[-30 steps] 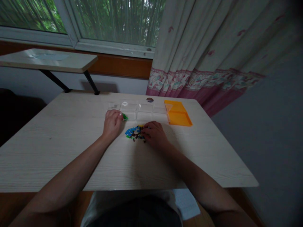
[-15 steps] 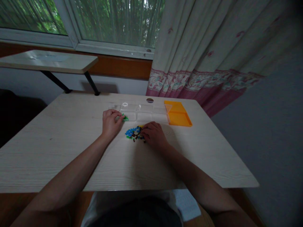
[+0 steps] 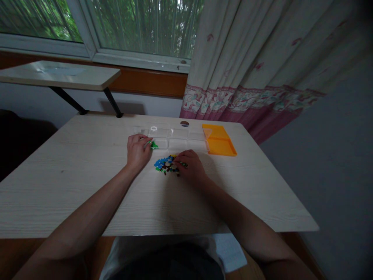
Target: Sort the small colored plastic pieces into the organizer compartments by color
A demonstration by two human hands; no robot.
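Left hand (image 3: pixel 137 151) has parted its fingers at the small green plastic pieces (image 3: pixel 154 145); right hand (image 3: pixel 191 165) has lifted fingers slightly over the mixed pile

One pale wood-grain table (image 3: pixel 145 210) bears one clear plastic tray (image 3: pixel 178 144) with two rows of compartments, and one flat orange plastic tray (image 3: pixel 220 140) in two sections at its right end. Just in front of the clear tray lies one loose, flat pile of tiny blue, dark brown, green and yellow plastic pieces (image 3: pixel 163 161), too small to count. One green cluster sits in the clear tray's near row, towards the left.

Two hands are at work, well apart. Thumb and forefinger of the left are separated, beside or touching the green cluster. The right's curled fingers reach over the pile's right edge, dark bits showing beneath; whether they pinch one, I cannot tell.
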